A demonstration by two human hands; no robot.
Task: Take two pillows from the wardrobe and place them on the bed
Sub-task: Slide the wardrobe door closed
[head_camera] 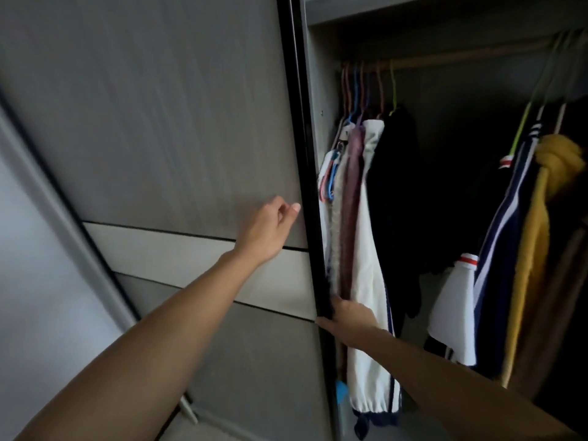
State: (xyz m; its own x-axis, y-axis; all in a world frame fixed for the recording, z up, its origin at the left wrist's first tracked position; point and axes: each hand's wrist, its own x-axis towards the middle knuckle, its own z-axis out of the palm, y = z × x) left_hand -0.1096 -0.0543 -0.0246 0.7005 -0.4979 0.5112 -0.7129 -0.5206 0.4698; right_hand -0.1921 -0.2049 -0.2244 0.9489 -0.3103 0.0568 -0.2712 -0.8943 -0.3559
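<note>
A grey sliding wardrobe door [165, 128] fills the left half of the view, with a black edge strip [307, 173] at its right side. My left hand [270, 230] rests against the door panel, fingers loosely curled, holding nothing. Lower down, my right hand [350, 319] grips the black door edge, fingers wrapped behind it. To the right the wardrobe stands open and dark inside. No pillow is in sight.
Clothes hang on a rail [461, 58]: a white garment [369, 249], a dark one [394, 186], a navy striped jacket [509, 233] and a yellow piece [547, 186]. A shelf [413, 11] runs above. A pale wall [38, 281] lies at far left.
</note>
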